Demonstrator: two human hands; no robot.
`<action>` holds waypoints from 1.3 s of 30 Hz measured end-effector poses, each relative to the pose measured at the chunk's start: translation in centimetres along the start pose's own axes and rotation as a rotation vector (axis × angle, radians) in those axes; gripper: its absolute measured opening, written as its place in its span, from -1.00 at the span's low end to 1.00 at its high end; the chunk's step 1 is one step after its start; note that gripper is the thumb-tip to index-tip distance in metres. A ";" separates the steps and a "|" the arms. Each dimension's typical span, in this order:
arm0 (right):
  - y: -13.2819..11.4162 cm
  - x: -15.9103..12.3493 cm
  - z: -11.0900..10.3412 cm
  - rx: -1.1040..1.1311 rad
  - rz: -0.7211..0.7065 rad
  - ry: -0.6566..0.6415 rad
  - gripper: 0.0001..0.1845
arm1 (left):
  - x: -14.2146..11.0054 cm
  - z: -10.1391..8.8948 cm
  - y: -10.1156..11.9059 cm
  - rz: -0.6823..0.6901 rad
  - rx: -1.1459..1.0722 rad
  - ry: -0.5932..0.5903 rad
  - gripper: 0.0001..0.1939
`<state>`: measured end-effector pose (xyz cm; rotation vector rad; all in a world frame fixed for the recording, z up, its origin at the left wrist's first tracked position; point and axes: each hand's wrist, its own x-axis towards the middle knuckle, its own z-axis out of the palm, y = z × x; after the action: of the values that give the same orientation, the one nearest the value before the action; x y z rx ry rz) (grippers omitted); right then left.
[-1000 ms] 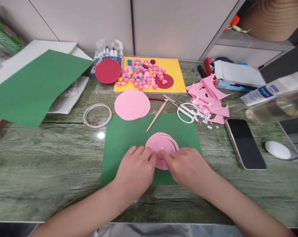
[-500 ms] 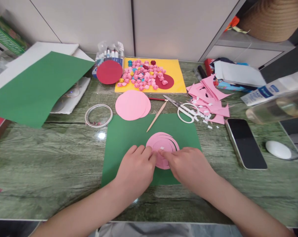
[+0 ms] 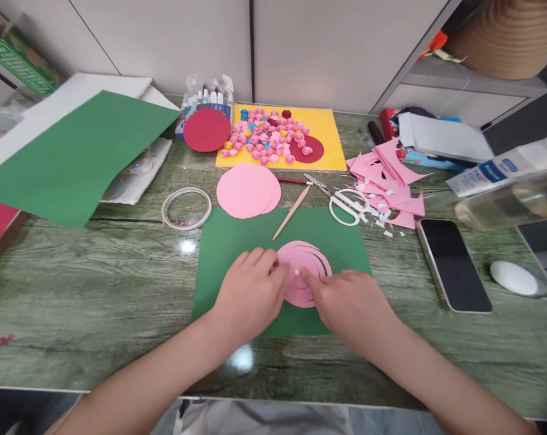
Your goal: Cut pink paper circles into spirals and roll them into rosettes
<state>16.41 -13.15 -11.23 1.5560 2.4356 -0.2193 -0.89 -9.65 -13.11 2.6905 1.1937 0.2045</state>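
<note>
A pink paper spiral (image 3: 306, 295), cut in rings from a disc, lies flat on a green paper sheet (image 3: 237, 232). Near its middle sits a small white piece (image 3: 297, 272). My left hand (image 3: 252, 293) is closed at the spiral's left side, thumb and forefinger pinched over it; what they hold is too blurred to make out. My right hand (image 3: 352, 302) has its fingers curled, and its forefinger presses the spiral beside the white piece, holding it down. Beyond them lie a pointed wooden stick (image 3: 292, 211), white-handled scissors (image 3: 344, 205) and overlapping pink paper discs (image 3: 246, 190).
Rolled paper pieces (image 3: 273, 136) cover a yellow sheet (image 3: 330, 130) at the back. To the left are a tape roll (image 3: 187, 208) and a large green sheet (image 3: 80, 154). Pink scraps (image 3: 393, 184), a phone (image 3: 454, 266), a white mouse (image 3: 513, 277) and a bottle (image 3: 509, 196) are on the right.
My left hand's thumb and forefinger have lifted slightly off the spiral. The right forefinger has shifted a little right, off the white piece. The whole view has moved slightly.
</note>
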 end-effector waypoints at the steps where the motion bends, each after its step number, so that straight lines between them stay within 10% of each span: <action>1: 0.1 0.0 -0.1 -0.003 0.004 -0.012 -0.53 | 0.2 0.1 -0.3 -0.021 -0.029 0.033 -0.77; 14: 0.7 -0.2 -0.9 0.013 0.036 -0.060 -0.69 | 1.9 0.2 -2.0 -0.412 -1.241 0.016 -0.60; 20: 0.7 0.0 -0.6 0.067 0.061 -0.028 -0.70 | 2.0 0.1 -2.6 -0.446 -1.453 0.017 -0.65; 29: 4.0 2.8 1.7 0.591 0.315 0.393 -0.82 | 1.1 0.0 -1.2 -0.181 -0.615 0.136 -0.71; 39: 3.0 4.3 2.8 0.527 0.229 0.423 -0.89 | 0.6 0.9 -0.9 -0.054 -0.120 0.132 -0.77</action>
<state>17.74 -8.81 -15.14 2.2920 2.6077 -0.5787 -0.94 -8.77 -14.19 2.5725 1.2469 0.4375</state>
